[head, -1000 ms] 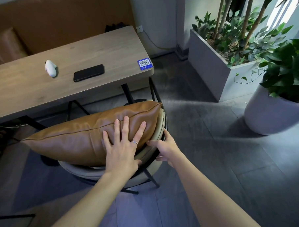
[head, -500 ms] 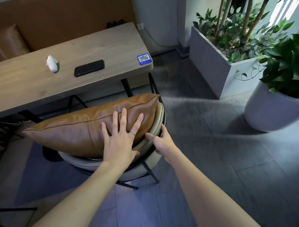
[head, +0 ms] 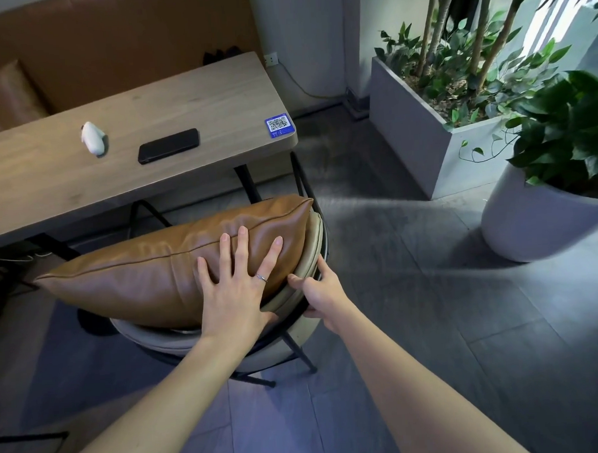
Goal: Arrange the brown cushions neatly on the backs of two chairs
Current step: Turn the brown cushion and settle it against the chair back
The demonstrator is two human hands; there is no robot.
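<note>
Nearest to me, my two bare forearms reach forward and down over the grey tiled floor [head: 413,289]. My left hand [head: 233,290] lies flat on the brown cushion [head: 155,270], its fingers [head: 242,246] spread wide and pressing on the leather rather than gripping it; a ring sits on one of them. My right hand [head: 323,293] is just beside it, its fingers curled around the padded rim of the chair [head: 312,260], thumb on the top of the rim and the other fingers wrapped over the outer side, so it grips the chair back.

The brown cushion rests on its long edge inside the curved back of the chair, leaning against the backrest, with its piped seam running along the top. Its right corner reaches the right end of the backrest; its left corner sticks out well past the chair on the left.

Beyond the chair stands the wooden desk [head: 199,104]. On it, toward the near edge, lies a black phone [head: 168,145], with a small white object [head: 93,138] to its left and a blue QR sticker [head: 279,125] at the near right corner. A second brown cushion [head: 9,97] leans on the bench behind the desk's far left. To the right of the desk are a grey rectangular planter [head: 420,128] and a round white pot [head: 533,216], both holding leafy plants.
</note>
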